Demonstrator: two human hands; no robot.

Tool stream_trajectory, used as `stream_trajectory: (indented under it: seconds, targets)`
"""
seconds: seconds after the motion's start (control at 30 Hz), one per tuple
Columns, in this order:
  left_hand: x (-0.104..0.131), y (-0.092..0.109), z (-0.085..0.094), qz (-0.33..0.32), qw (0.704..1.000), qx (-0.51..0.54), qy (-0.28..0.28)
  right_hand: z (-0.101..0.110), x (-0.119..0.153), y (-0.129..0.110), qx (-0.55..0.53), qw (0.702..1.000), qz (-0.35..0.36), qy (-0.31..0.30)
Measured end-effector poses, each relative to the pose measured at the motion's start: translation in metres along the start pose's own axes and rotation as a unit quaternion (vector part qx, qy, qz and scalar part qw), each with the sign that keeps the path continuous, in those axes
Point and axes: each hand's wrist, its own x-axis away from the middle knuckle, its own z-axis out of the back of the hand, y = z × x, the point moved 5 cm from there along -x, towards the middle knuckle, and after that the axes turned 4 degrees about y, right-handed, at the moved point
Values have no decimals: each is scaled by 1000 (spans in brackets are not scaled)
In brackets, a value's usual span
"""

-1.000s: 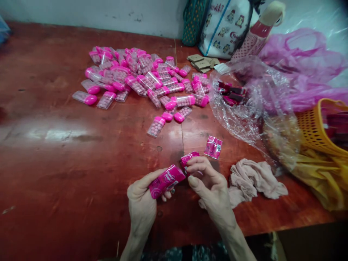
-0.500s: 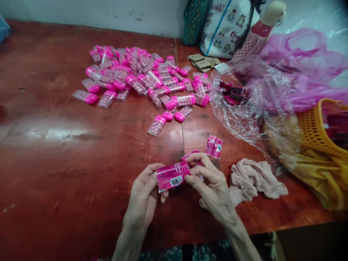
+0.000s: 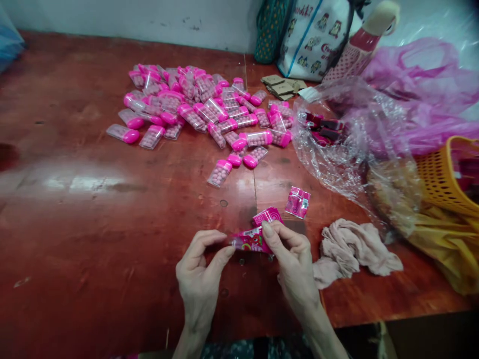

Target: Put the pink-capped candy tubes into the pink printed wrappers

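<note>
Now | pink wrapper (image 3: pixel 249 241) | in right fingers (image 3: pixel 274 241) | left fingers (image 3: pixel 220 260) at opposite end

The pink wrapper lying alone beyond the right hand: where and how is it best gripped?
Probably pinch its near edge, coming from the side of the right hand: the pink wrapper lies thin and flat on the table, with that edge uncovered.

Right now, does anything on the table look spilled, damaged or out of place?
Nothing looks spilled or plainly damaged. The crumpled cloth stands out mildly: it lies bunched beside the right hand, which pinches a pink wrapper. The pink-capped containers lie jumbled, but that looks like an ordinary loose heap.
</note>
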Motion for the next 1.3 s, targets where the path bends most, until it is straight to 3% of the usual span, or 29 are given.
stream_trajectory:
  seconds: [0.1, 0.2, 0.37, 0.5, 0.6, 0.7, 0.77, 0.93, 1.13, 1.3]
  targets:
    - [0, 3, -5, -10, 1000, 8, -26, 0, 0, 3, -8, 1000, -9, 5]
    - [-1, 8, -3, -23, 1000, 3, 5, 0, -1, -2, 13, 1000, 23, 13]
    - [1, 9, -2, 5, 999, 17, 36, -6, -1, -11, 56, 996, 64, -42]
    - [2, 11, -2, 2, 999, 15, 47, -5, 1, -13, 124, 987, 98, 16]
    - [0, 10, -8, 27, 998, 48, 9, -6, 5, -12, 153, 979, 122, 52]
    - [0, 9, -21, 77, 985, 136, -79, -8, 6, -10, 144, 981, 122, 49]
    - [1, 8, -26, 101, 976, 158, -108, -11, 7, -10, 140, 982, 125, 37]
    - [-2, 4, -18, 97, 979, 177, -29, -16, 9, -13, 121, 984, 126, 25]
    - [-5, -4, -10, 161, 962, 214, 53, -29, 12, -18, 122, 979, 158, -36]
    - [-6, -4, -6, 175, 954, 239, 54, -33, 13, -17, 147, 973, 175, -26]
